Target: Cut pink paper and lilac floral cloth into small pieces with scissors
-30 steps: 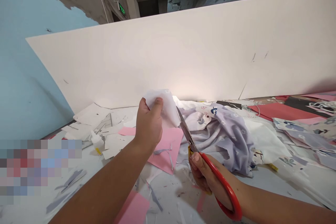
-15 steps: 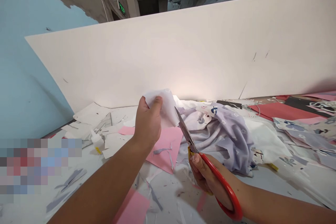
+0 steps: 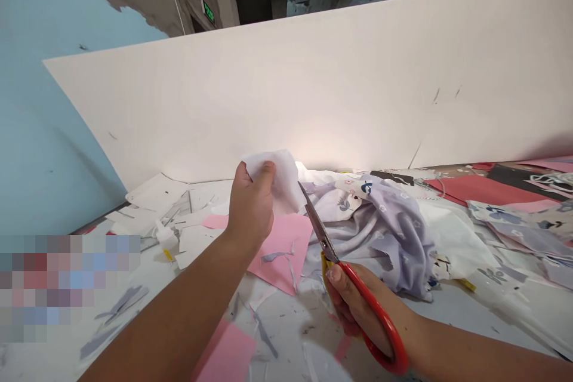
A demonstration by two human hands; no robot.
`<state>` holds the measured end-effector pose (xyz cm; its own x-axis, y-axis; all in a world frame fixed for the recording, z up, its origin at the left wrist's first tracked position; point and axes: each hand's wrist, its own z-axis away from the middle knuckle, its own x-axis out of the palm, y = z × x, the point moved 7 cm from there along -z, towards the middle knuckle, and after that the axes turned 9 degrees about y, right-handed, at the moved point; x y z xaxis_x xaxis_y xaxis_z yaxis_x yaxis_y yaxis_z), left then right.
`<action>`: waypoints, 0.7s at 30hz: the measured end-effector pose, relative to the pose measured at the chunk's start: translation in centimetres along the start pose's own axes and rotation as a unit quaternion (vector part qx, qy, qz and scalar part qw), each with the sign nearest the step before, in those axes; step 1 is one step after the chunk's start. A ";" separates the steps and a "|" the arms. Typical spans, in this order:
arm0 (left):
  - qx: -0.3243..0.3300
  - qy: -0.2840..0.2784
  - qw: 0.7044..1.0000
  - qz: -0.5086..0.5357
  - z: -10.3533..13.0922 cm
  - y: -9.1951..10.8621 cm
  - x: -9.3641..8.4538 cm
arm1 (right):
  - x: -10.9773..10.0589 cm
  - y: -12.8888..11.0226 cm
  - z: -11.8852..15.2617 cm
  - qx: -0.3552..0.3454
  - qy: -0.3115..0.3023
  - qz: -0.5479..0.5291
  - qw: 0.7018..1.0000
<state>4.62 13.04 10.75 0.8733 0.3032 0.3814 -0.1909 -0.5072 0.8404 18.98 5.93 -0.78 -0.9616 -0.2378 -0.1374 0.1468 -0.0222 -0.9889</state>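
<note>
My left hand [image 3: 251,200] pinches a piece of thin whitish fabric [image 3: 286,182] between thumb and fingers, held up over the table. My right hand [image 3: 353,298] is closed round the red and yellow handles of the scissors [image 3: 326,243]. The blades point up and to the left, with their tips beside the fabric's right edge; whether they touch it I cannot tell. Under the fabric lies a pink sheet [image 3: 280,250] with thin lilac scraps on it. A crumpled lilac patterned cloth [image 3: 380,233] lies just right of the blades.
A white board [image 3: 313,83] stands behind the table. White card pieces [image 3: 156,194] and a small glue bottle [image 3: 165,234] lie left. Red sheets [image 3: 483,190] and stacked patterned scraps [image 3: 523,230] are on the right. Another pink sheet [image 3: 230,352] lies near the front.
The whitish fabric and my left hand have shifted very slightly. The scissor handles in my right hand have moved a little to the left and closer together.
</note>
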 end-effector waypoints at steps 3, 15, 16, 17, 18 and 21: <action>0.010 0.005 1.000 0.001 -0.4 0.0 0.0 | 0.1 -0.1 0.1 -0.005 0.000 0.007 1.000; 0.022 0.036 0.999 -0.002 -1.1 0.5 -0.6 | 0.4 -0.8 0.9 -0.072 -0.079 0.002 0.994; 0.018 0.036 0.999 -0.005 -1.1 0.5 -0.7 | 0.3 -1.1 1.1 -0.084 -0.085 0.000 0.993; 0.016 0.035 0.999 -0.007 -1.0 0.5 -0.7 | 0.3 -1.4 1.2 -0.096 -0.087 -0.003 0.992; 0.014 0.035 0.999 -0.007 -1.0 0.5 -0.7 | 0.2 -1.5 1.2 -0.105 -0.088 -0.008 0.991; 0.006 0.025 1.000 0.000 -0.8 0.4 -0.5 | -0.2 -1.2 0.8 -0.091 -0.054 -0.070 0.992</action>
<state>3.74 13.35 11.23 0.8500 0.3422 0.4006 -0.1854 -0.5173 0.8355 19.18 5.24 0.49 -0.9375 -0.3481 -0.0003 -0.0405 0.1098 -0.9931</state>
